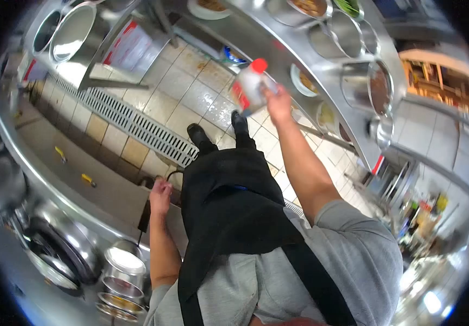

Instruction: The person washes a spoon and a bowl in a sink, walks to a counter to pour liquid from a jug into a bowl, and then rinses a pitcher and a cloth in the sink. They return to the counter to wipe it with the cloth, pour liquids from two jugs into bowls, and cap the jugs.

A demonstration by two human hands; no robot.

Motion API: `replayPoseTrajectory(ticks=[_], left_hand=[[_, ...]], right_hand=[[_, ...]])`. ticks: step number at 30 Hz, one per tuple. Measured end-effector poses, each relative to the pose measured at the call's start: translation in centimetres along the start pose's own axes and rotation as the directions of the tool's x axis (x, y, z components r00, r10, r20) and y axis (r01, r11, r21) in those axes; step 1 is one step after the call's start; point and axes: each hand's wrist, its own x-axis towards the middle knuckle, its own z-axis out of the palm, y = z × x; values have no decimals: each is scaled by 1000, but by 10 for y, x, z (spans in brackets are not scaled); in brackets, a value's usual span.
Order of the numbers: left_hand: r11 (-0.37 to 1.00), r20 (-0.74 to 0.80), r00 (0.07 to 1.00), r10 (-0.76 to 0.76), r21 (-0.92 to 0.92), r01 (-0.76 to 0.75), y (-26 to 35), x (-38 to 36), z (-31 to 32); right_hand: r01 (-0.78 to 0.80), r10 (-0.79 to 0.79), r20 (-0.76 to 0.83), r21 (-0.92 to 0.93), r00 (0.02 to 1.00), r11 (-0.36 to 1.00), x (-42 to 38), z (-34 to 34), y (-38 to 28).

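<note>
Below me I have the tiled floor (177,87), with a steel bench (326,87) to the right and another bench (55,183) curving along the left. A slotted drain grate (131,122) crosses the floor on the left. A large steel pot (360,86) stands on the right bench. My right hand (279,103) has its fingers closed around a white jug (251,89), held over the floor near that bench, its red cap (258,66) upward. My left hand (161,191) hangs beside the left bench, fingers curled; I cannot tell whether it holds anything.
</note>
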Motion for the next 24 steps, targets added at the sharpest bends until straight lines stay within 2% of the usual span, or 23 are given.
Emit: replayPoseTrajectory(ticks=[1, 2, 3, 5, 6, 7, 8, 10, 11, 13, 14, 15, 16, 17, 19, 20, 21, 23, 24], left_hand=[[999, 25, 999, 21, 23, -22, 26, 9, 3], [963, 83, 984, 160, 205, -174, 52, 16, 13], [873, 160, 946, 283, 366, -323, 77, 20, 26], [844, 326, 888, 324, 325, -427, 122, 26, 65], [824, 431, 833, 347, 284, -490, 149, 17, 87], [801, 534, 762, 367, 235, -551, 175, 5, 110], [781, 565, 736, 372, 238, -578, 194, -3, 135], [629, 757, 437, 486, 44, -776, 221, -26, 186], [610, 774, 412, 481, 42, -792, 234, -38, 212], [592, 889, 188, 418, -109, -798, 250, -69, 257], [577, 897, 172, 408, -107, -810, 257, -88, 274], [622, 919, 159, 360, -109, -775, 264, -108, 290], [667, 940, 144, 308, -106, -737, 267, -125, 306], [655, 947, 129, 293, -101, -749, 267, -138, 322], [565, 942, 23, 336, -182, -805, 267, -162, 350], [479, 892, -49, 449, -286, -830, 266, -178, 361], [464, 897, -63, 439, -286, -838, 271, -191, 374], [210, 719, -326, 614, -547, -810, 285, -221, 398], [-20, 668, -438, 602, -536, -844, 297, -245, 405]], right_hand=[[6, -6, 52, 1, 999, 1000, -29, -15, -16], [15, -15, 108, 1, 994, 1000, -61, -34, -38], [-10, -8, 177, 99, 984, 995, -84, -49, -42], [136, -158, 244, 106, 957, 985, -126, -89, -66], [136, -157, 210, 111, 965, 985, -142, -110, -77], [123, -152, 282, 117, 947, 986, -156, -131, -88], [111, -147, 348, 121, 926, 986, -169, -154, -98], [118, -151, 292, 126, 944, 985, -196, -199, -116], [127, -160, 287, 129, 945, 984, -205, -219, -122], [148, -180, 238, 149, 954, 978, -222, -258, -124], [199, -222, 198, 131, 955, 971, -229, -276, -123], [247, -262, 156, 110, 952, 963, -237, -293, -123], [266, -279, 85, 139, 956, 954, -247, -308, -124], [270, -280, 58, 148, 958, 951, -257, -323, -121], [395, -386, -93, 123, 918, 910, -277, -350, -112], [398, -382, -141, 108, 913, 911, -289, -362, -109], [407, -387, -162, 114, 908, 906, -295, -374, -105], [486, -472, -258, -13, 843, 874, -306, -395, -92], [490, -474, -271, -10, 838, 872, -309, -405, -86]])
